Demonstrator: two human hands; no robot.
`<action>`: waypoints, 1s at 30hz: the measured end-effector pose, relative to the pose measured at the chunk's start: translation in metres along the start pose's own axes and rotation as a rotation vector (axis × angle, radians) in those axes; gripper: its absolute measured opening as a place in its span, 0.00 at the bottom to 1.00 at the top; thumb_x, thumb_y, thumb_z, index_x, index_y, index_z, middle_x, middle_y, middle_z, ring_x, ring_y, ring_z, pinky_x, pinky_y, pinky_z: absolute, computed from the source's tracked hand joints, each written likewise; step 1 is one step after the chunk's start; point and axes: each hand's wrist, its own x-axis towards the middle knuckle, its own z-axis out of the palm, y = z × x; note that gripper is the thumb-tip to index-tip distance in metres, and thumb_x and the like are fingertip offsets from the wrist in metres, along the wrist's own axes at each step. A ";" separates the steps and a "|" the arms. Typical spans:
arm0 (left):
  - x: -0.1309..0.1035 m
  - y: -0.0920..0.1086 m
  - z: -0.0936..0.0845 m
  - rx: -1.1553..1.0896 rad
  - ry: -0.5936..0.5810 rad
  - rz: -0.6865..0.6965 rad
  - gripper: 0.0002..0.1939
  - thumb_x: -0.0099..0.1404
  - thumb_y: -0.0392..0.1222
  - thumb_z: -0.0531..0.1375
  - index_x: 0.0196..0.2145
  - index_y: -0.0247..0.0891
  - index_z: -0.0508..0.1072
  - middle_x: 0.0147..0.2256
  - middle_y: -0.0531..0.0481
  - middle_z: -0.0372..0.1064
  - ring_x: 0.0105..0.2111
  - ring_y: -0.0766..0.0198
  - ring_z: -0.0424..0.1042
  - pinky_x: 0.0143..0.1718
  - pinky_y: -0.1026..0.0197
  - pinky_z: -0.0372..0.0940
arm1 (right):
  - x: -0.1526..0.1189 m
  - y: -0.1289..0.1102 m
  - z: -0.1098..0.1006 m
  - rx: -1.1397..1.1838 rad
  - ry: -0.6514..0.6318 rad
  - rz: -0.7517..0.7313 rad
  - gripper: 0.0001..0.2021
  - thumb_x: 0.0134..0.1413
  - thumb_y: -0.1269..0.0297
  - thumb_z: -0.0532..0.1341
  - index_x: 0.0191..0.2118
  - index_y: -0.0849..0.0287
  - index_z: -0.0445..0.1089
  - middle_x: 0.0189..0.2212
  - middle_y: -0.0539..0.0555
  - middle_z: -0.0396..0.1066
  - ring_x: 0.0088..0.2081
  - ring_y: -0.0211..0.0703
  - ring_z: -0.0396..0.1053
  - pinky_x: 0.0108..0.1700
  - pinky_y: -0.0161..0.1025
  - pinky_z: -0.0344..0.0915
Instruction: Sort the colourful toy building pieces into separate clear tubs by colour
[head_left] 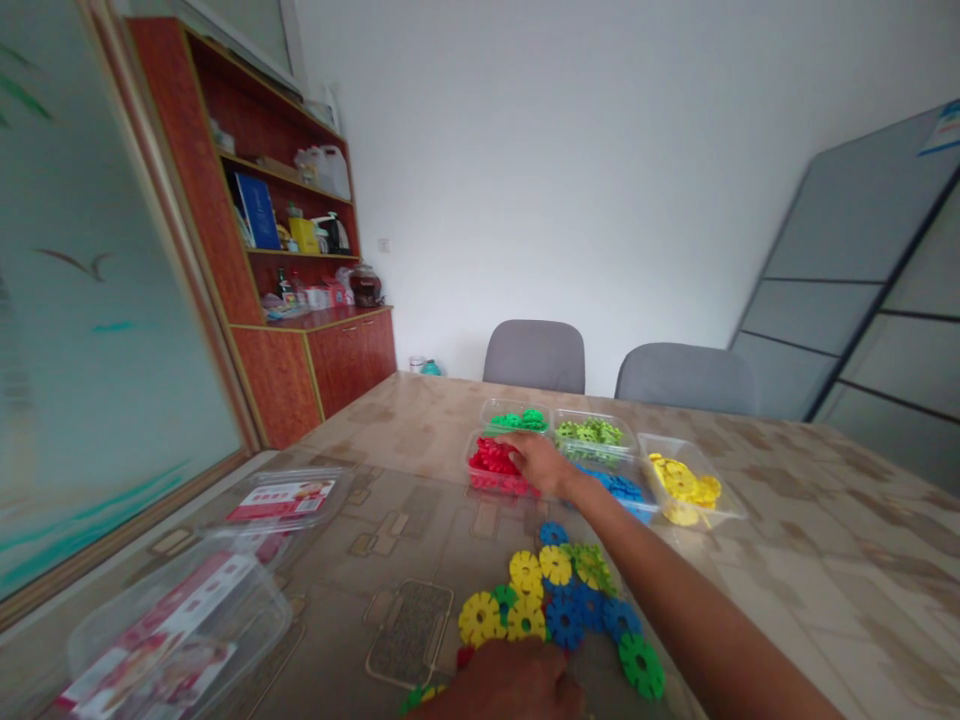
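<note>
My right hand reaches into a clear plastic box heaped with red notched plastic discs. Its fingers are bent down over the red pieces; what is between the fingertips is hidden. Low in the view, my left hand lies curled at the near side of a loose pile, its fingertips mostly out of sight. That pile mixes yellow discs, blue discs, light green pieces and a green disc. A bit of red shows beside the left hand.
Around the red box stand clear boxes with green discs, light green pieces, blue discs and yellow discs. Clear lids with labels lie at the left. Two grey chairs stand beyond the table.
</note>
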 end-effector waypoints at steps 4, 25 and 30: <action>-0.006 -0.002 -0.018 -0.003 -0.037 0.049 0.05 0.63 0.40 0.62 0.30 0.38 0.72 0.26 0.49 0.71 0.23 0.61 0.71 0.14 0.64 0.46 | -0.023 0.004 -0.014 0.049 0.085 0.027 0.18 0.54 0.81 0.52 0.44 0.63 0.74 0.42 0.59 0.76 0.45 0.48 0.72 0.49 0.41 0.63; -0.029 -0.061 -0.084 -0.471 0.247 -0.263 0.08 0.60 0.35 0.59 0.38 0.40 0.73 0.36 0.54 0.73 0.37 0.62 0.69 0.36 0.65 0.57 | -0.166 -0.032 -0.037 0.190 -0.167 0.058 0.08 0.55 0.73 0.57 0.36 0.58 0.74 0.29 0.51 0.72 0.30 0.40 0.68 0.32 0.35 0.61; -0.027 -0.066 -0.080 -0.436 0.218 -0.249 0.09 0.65 0.39 0.55 0.40 0.40 0.75 0.35 0.51 0.73 0.36 0.60 0.70 0.37 0.64 0.58 | -0.166 -0.051 -0.018 0.181 -0.248 -0.009 0.21 0.49 0.72 0.65 0.50 0.52 0.69 0.47 0.54 0.68 0.48 0.48 0.65 0.49 0.42 0.62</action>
